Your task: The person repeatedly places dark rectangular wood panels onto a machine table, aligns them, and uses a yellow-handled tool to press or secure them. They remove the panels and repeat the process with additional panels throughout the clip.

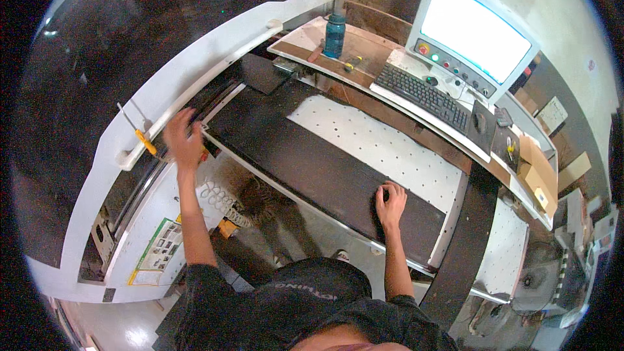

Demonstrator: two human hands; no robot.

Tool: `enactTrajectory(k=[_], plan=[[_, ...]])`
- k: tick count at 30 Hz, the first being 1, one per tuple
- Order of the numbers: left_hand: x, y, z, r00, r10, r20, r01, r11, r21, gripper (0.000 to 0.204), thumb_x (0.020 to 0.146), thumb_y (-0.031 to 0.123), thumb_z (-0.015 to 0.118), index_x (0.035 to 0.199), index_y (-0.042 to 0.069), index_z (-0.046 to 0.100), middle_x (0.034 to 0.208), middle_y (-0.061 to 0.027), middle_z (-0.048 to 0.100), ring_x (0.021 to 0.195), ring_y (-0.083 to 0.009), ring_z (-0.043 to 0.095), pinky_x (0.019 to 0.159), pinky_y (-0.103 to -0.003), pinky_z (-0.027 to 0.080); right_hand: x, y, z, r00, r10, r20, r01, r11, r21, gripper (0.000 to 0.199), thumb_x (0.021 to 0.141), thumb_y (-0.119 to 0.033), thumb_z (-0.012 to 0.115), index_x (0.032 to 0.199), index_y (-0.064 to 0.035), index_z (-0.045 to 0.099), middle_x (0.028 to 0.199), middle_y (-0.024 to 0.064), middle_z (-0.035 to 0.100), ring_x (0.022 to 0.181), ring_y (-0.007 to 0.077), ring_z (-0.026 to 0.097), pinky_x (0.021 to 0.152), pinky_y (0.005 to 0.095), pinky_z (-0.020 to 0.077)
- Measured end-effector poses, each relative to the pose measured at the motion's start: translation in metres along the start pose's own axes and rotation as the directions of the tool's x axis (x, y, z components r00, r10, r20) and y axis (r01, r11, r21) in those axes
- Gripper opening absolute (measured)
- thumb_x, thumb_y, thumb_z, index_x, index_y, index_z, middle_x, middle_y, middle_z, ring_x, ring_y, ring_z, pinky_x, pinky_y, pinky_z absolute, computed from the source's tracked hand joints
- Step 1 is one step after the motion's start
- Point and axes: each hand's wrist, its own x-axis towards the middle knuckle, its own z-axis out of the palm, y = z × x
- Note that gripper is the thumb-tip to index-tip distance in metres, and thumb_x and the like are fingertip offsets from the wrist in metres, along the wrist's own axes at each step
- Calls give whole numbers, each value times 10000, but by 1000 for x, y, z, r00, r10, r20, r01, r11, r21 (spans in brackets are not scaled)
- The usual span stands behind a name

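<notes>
A long dark panel (325,166) lies across the white perforated table (370,131) in front of me. My right hand (392,205) rests on the panel towards its right end, fingers loosely bent and thumb apart, the fingertips close to its far edge. Raised at the panel's left end, my left hand (184,138) is a little blurred, its fingers apart and nothing visible in them. It is beside the white rail (195,97) of the machine. A screwdriver with a yellow handle (145,142) is by that rail, just left of the hand.
Behind the table, a shelf carries a blue bottle (334,36), a black keyboard (422,97) and a mouse (479,122). A lit monitor (474,29) with buttons stands above. Cardboard (536,179) lies at the right. A coiled hose (218,196) hangs below left.
</notes>
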Motion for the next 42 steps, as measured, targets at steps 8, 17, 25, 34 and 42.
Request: enactTrajectory(k=[8,17,25,34,42], plan=[[-33,-99,-65,880,-294,-372,454,746,486,588,947,557,642,1178,19,703,1182,-199,695,1118,-396,619,914,-536,488,5,-10,0,996,85,-2,-85,996,29,125,930,-180,685,959,-59,693,1151,100,708,1131,311,611,979,440,425],[-9,-155,-41,785,-618,-39,545,660,517,626,982,637,495,1128,83,748,1102,-142,727,1042,-395,672,833,-563,542,10,-2,1,997,32,-64,-31,999,6,128,896,-208,710,947,-92,692,1106,89,703,1070,312,619,913,468,447],[-79,8,-58,892,-362,271,450,768,-456,511,1101,426,455,1421,34,530,1177,-97,652,966,-199,620,826,-340,527,-15,28,-77,963,271,-2,-266,948,173,211,912,-220,706,1038,-52,713,1228,175,694,1145,381,636,1002,467,493],[-170,299,-81,-9,435,900,477,793,-379,434,1068,444,475,1244,64,585,804,-199,723,765,-435,703,678,-516,536,-93,86,-213,626,780,-7,-780,625,-23,520,1035,-364,587,1379,24,544,1275,275,655,1151,385,665,980,453,513],[-167,-11,-59,550,55,833,-198,978,66,416,1047,145,415,1436,41,524,1458,-197,526,1279,-350,569,1025,-441,479,-121,80,-293,599,799,-44,-801,598,-35,531,1052,-397,558,1387,16,559,1306,239,651,1199,343,645,1020,416,489]])
